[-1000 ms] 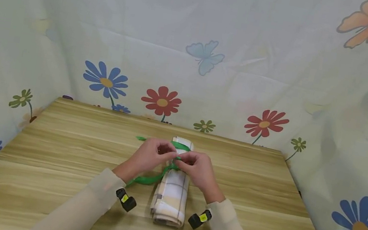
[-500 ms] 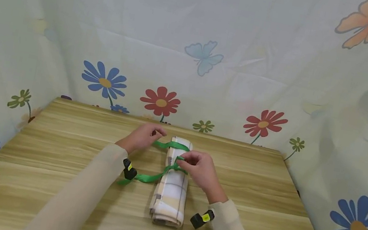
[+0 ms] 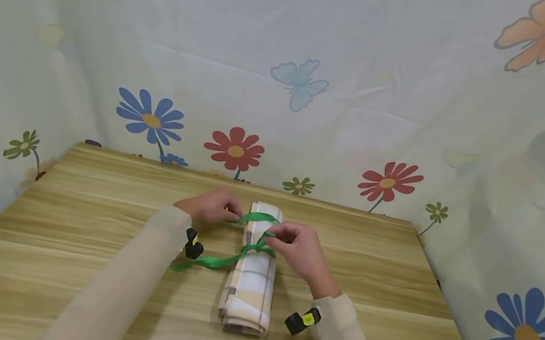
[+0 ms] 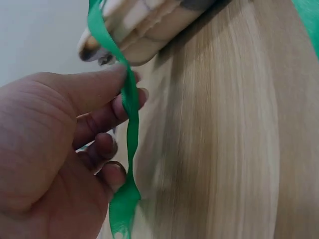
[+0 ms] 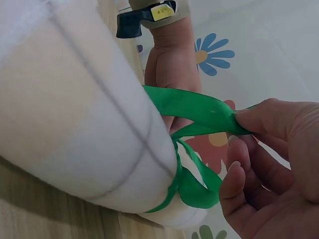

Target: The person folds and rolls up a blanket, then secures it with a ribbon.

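Observation:
A rolled checked cloth (image 3: 251,294) in white, beige and grey lies lengthwise on the wooden table. Green ribbon (image 3: 255,248) is wrapped and crossed around its middle, cinching it. My right hand (image 3: 300,252) pinches a folded piece of that ribbon (image 5: 192,107) between thumb and fingertips, just above the crossing. At the far left of the roll, my left hand (image 3: 211,206) pinches another length of ribbon (image 4: 130,107), which crosses over the roll's far part. In the left wrist view its tail hangs down past the curled fingers.
One ribbon tail (image 3: 212,262) trails left across the wooden table (image 3: 95,212). A light curtain (image 3: 206,49) printed with flowers and butterflies surrounds the table's back and sides. Each wrist carries a small black camera (image 3: 302,321).
My left hand has left the knot area, moved to the far left and taken the other ribbon length, lately drawing slightly nearer. My right hand stays by the crossing, still pinching ribbon.

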{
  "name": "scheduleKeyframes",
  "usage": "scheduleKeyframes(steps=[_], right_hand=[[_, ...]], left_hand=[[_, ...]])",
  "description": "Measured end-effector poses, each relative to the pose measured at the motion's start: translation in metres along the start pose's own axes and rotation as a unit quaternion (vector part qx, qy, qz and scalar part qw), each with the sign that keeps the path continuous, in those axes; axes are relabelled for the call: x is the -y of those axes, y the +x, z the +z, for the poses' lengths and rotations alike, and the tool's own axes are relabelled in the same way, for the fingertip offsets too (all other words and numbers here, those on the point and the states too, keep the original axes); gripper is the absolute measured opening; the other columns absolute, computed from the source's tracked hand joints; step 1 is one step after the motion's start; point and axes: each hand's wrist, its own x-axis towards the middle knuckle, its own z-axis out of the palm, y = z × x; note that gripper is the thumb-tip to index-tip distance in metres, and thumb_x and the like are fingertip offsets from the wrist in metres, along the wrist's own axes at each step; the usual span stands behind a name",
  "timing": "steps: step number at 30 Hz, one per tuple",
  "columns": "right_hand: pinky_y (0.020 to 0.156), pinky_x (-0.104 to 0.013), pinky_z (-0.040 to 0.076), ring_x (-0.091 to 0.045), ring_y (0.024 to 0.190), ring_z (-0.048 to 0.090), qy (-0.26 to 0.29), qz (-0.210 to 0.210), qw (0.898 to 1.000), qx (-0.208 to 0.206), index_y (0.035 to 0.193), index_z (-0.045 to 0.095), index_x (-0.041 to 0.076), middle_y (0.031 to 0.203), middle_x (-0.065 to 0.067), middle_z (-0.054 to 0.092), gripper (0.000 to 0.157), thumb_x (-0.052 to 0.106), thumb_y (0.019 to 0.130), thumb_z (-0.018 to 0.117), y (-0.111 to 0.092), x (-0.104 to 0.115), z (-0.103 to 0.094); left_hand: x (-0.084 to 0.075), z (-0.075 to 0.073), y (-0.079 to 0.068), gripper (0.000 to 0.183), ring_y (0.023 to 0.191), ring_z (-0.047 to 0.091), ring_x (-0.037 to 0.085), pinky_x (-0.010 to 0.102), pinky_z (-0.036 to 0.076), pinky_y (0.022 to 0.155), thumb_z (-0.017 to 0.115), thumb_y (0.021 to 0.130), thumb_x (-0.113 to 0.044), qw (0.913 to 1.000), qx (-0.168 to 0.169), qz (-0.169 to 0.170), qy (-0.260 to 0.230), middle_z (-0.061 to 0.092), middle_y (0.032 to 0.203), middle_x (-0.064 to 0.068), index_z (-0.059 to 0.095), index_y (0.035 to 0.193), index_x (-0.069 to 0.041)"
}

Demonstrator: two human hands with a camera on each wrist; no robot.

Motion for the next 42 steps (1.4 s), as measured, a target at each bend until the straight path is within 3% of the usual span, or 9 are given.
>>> scheduleKeyframes(steps=[10,15,21,25,27,29,33,37,42], right_hand=[[0.071,-0.028,0.054,-0.014,0.081,0.064,-0.018,0.021,0.999,0.024,0.099,0.079,0.014,0.092,-0.002,0.075,0.009,0.02,0.093,0.078,0.001,0.006,-0.012],[0.074,-0.03,0.054,-0.014,0.083,0.064,-0.028,0.028,0.999,0.034,0.1,0.08,0.016,0.093,-0.001,0.074,0.009,0.021,0.093,0.078,0.005,0.006,-0.016],[0.073,-0.031,0.053,-0.016,0.083,0.062,-0.032,0.038,0.998,0.041,0.098,0.079,0.016,0.093,-0.001,0.074,0.008,0.022,0.093,0.078,0.008,0.003,-0.02],[0.073,-0.032,0.052,-0.016,0.082,0.061,-0.022,0.041,0.998,0.048,0.097,0.079,0.015,0.093,-0.001,0.073,0.008,0.022,0.093,0.078,0.01,0.002,-0.022],[0.073,-0.032,0.053,-0.016,0.083,0.061,-0.017,0.044,0.998,0.051,0.097,0.079,0.015,0.094,-0.001,0.073,0.008,0.022,0.093,0.078,0.011,0.002,-0.022],[0.073,-0.032,0.053,-0.015,0.082,0.061,-0.015,0.043,0.998,0.053,0.097,0.079,0.014,0.094,-0.001,0.074,0.009,0.021,0.093,0.078,0.011,0.002,-0.021],[0.072,-0.032,0.052,-0.015,0.081,0.061,-0.01,0.043,0.997,0.055,0.097,0.079,0.013,0.093,-0.002,0.073,0.009,0.021,0.093,0.077,0.011,0.002,-0.02],[0.071,-0.03,0.051,-0.015,0.08,0.06,-0.006,0.043,0.998,0.055,0.097,0.079,0.013,0.092,-0.002,0.073,0.008,0.02,0.093,0.077,0.009,0.002,-0.02],[0.069,-0.03,0.05,-0.015,0.08,0.06,-0.005,0.033,0.998,0.056,0.098,0.079,0.011,0.092,-0.003,0.073,0.009,0.019,0.094,0.076,0.009,0.002,-0.019]], left_hand=[[-0.014,-0.008,-0.023,0.019,0.062,0.051,0.013,0.028,0.046,0.065,0.063,0.103,-0.021,0.999,0.031,0.013,-0.029,0.059,0.074,-0.002,0.074,0.093,-0.008],[-0.024,-0.01,-0.034,0.024,0.059,0.055,0.013,0.028,0.052,0.061,0.064,0.103,-0.021,0.9922,0.043,-0.016,-0.115,0.06,0.067,0.0,0.073,0.099,0.001],[-0.041,-0.011,-0.048,0.025,0.065,0.063,0.014,0.03,0.059,0.071,0.069,0.098,-0.011,0.9481,0.103,-0.095,-0.285,0.067,0.074,0.005,0.071,0.11,0.011],[-0.054,-0.011,-0.055,0.025,0.065,0.065,0.013,0.026,0.059,0.07,0.069,0.098,-0.01,0.9234,0.145,-0.129,-0.331,0.07,0.075,0.006,0.072,0.109,0.012],[-0.057,-0.011,-0.058,0.023,0.066,0.066,0.013,0.025,0.059,0.07,0.069,0.098,-0.012,0.9191,0.161,-0.137,-0.333,0.071,0.075,0.006,0.074,0.104,0.009],[-0.058,-0.01,-0.061,0.021,0.067,0.065,0.014,0.025,0.058,0.071,0.07,0.098,-0.014,0.9196,0.171,-0.143,-0.323,0.071,0.076,0.006,0.077,0.1,0.005],[-0.053,-0.008,-0.068,0.017,0.069,0.06,0.016,0.024,0.054,0.068,0.075,0.094,-0.018,0.9379,0.183,-0.13,-0.265,0.069,0.078,0.006,0.079,0.098,-0.001],[-0.048,-0.002,-0.073,0.016,0.067,0.055,0.016,0.024,0.049,0.063,0.079,0.091,-0.023,0.9541,0.169,-0.123,-0.214,0.066,0.077,0.004,0.08,0.097,-0.008],[-0.049,0.005,-0.081,0.018,0.063,0.052,0.016,0.026,0.046,0.06,0.08,0.09,-0.028,0.9635,0.144,-0.118,-0.192,0.063,0.077,0.001,0.079,0.097,-0.011]])
